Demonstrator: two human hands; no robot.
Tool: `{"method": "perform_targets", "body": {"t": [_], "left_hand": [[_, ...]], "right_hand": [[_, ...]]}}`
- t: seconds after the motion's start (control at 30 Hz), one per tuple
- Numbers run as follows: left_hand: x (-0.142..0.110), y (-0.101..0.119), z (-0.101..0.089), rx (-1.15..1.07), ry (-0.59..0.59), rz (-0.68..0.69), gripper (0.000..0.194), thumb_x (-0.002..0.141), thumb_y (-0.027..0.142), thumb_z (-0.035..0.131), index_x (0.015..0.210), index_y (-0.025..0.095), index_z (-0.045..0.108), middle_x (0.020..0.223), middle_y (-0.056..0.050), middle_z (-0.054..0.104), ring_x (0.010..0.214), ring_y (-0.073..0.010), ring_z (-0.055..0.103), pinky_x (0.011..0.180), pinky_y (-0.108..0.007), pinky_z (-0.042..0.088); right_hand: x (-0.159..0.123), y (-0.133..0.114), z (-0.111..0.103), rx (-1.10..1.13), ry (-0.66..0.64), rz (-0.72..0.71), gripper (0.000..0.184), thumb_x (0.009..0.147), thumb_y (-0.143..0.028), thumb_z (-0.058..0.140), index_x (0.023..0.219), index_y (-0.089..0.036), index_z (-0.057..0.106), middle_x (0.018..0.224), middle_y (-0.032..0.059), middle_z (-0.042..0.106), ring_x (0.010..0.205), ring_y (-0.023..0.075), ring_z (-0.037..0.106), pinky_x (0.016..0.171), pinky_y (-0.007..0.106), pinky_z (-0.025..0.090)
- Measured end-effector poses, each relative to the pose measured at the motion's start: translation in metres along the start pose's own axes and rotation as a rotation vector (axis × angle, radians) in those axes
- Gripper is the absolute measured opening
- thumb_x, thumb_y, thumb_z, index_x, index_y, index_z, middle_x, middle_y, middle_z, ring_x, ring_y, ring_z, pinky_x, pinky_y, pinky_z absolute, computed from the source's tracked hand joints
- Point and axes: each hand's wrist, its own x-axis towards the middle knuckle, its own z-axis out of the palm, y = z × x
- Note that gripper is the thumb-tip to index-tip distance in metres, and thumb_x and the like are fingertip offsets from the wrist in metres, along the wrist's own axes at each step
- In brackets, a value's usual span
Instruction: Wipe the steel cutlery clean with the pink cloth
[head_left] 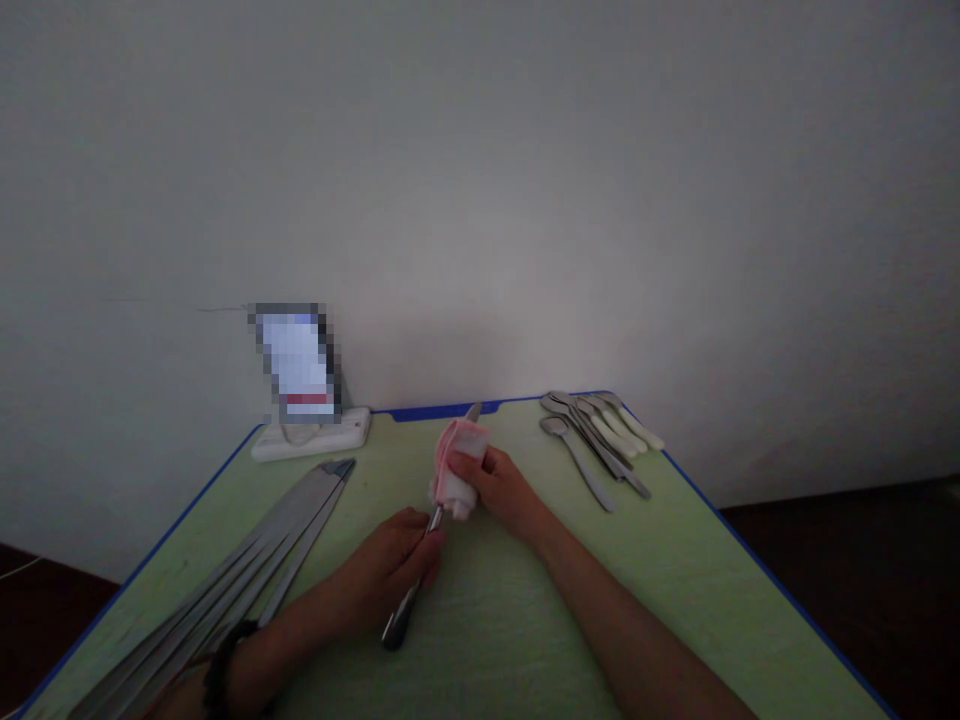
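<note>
My left hand (pixel 405 555) is closed around the handle of a metal table knife (pixel 397 625), whose butt end sticks out below the fist. The knife slants up and away from me. Around its blade is a folded pink and white cloth (pixel 459 470), and the blade tip pokes out beyond the cloth's far edge. My right hand (pixel 499 485) pinches the cloth against the blade from the right side, thumb on top.
Several long flat metal knives (pixel 262 560) lie fanned out at the left. Several spoons (pixel 581 465), some with cream handles, lie at the back right. A phone (pixel 300 360) stands by a white power strip (pixel 330 435). The green table (pixel 540 640) meets a wall behind.
</note>
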Motion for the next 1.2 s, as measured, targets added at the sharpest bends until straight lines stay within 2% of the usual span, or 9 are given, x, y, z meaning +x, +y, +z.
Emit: {"method": "perform_targets", "body": {"t": [0.17,0.27,0.43,0.53,0.73,0.83,0.93,1.07,1.2], "left_hand": [[0.001,0.001,0.002,-0.004,0.026,-0.055,0.045,0.093,0.042,0.027,0.063,0.018,0.050,0.074,-0.002,0.052,0.071,-0.0142,0.050,0.070,-0.024,0.041],[-0.002,0.003,0.001,-0.039,-0.008,-0.013,0.050,0.093,0.045,0.028,0.059,0.017,0.051,0.075,-0.002,0.053,0.076,-0.0141,0.052,0.078,-0.023,0.041],[-0.005,0.004,-0.001,-0.070,-0.009,0.041,0.050,0.092,0.048,0.030,0.059,0.019,0.054,0.082,-0.004,0.056,0.085,-0.0156,0.051,0.085,-0.023,0.041],[-0.007,0.004,-0.002,-0.074,0.005,0.053,0.048,0.091,0.050,0.031,0.065,0.020,0.056,0.082,-0.003,0.057,0.085,-0.0163,0.051,0.084,-0.024,0.042],[-0.003,0.003,0.001,-0.091,0.045,-0.066,0.052,0.092,0.051,0.025,0.062,0.018,0.052,0.077,-0.003,0.057,0.078,-0.0151,0.052,0.081,-0.026,0.042],[0.000,0.003,0.002,-0.145,0.050,-0.069,0.055,0.092,0.052,0.024,0.056,0.019,0.049,0.064,-0.001,0.056,0.070,-0.0139,0.053,0.078,-0.025,0.042],[0.001,0.004,0.001,-0.213,0.038,-0.046,0.056,0.094,0.050,0.024,0.054,0.019,0.049,0.053,0.002,0.053,0.063,-0.0125,0.053,0.077,-0.024,0.041],[-0.001,0.006,-0.002,-0.217,0.043,-0.015,0.058,0.096,0.044,0.021,0.056,0.018,0.053,0.062,0.001,0.057,0.070,-0.0120,0.054,0.082,-0.022,0.039],[-0.004,0.006,-0.002,-0.168,0.035,0.004,0.060,0.096,0.043,0.019,0.052,0.019,0.051,0.065,-0.001,0.057,0.074,-0.0128,0.053,0.086,-0.022,0.036]], "right_hand": [[0.000,-0.002,0.003,0.151,0.130,-0.010,0.031,0.065,-0.044,0.071,0.071,-0.015,0.062,0.061,-0.0006,0.061,0.053,0.0108,0.051,0.053,0.024,0.038],[0.004,-0.007,0.001,0.369,0.249,-0.023,0.028,0.068,-0.042,0.069,0.071,-0.015,0.060,0.059,-0.0010,0.061,0.052,0.0110,0.052,0.053,0.024,0.040],[0.010,-0.013,-0.008,0.648,0.326,-0.029,0.024,0.073,-0.037,0.063,0.063,-0.018,0.053,0.050,-0.0035,0.056,0.047,0.0099,0.050,0.049,0.023,0.040],[0.008,-0.015,-0.008,0.612,0.255,-0.042,0.026,0.074,-0.039,0.064,0.065,-0.017,0.056,0.054,-0.0023,0.058,0.051,0.0102,0.052,0.053,0.023,0.042],[-0.003,-0.009,-0.001,0.123,-0.078,0.026,0.035,0.071,-0.048,0.066,0.070,-0.013,0.062,0.059,0.0007,0.062,0.053,0.0120,0.053,0.053,0.025,0.039],[-0.004,-0.007,0.001,0.040,-0.121,0.036,0.034,0.070,-0.047,0.068,0.070,-0.014,0.063,0.059,-0.0001,0.062,0.052,0.0116,0.053,0.053,0.024,0.038],[-0.001,-0.008,0.001,0.164,-0.050,0.009,0.033,0.073,-0.046,0.065,0.070,-0.013,0.063,0.059,0.0014,0.063,0.051,0.0121,0.053,0.051,0.024,0.038],[0.002,-0.014,-0.002,0.495,0.144,-0.033,0.021,0.070,-0.035,0.065,0.068,-0.014,0.063,0.061,0.0016,0.064,0.055,0.0122,0.056,0.055,0.024,0.043],[0.002,-0.021,-0.006,0.695,0.226,0.023,0.013,0.070,-0.028,0.057,0.065,-0.016,0.059,0.054,-0.0003,0.059,0.048,0.0117,0.053,0.049,0.024,0.042]]}}
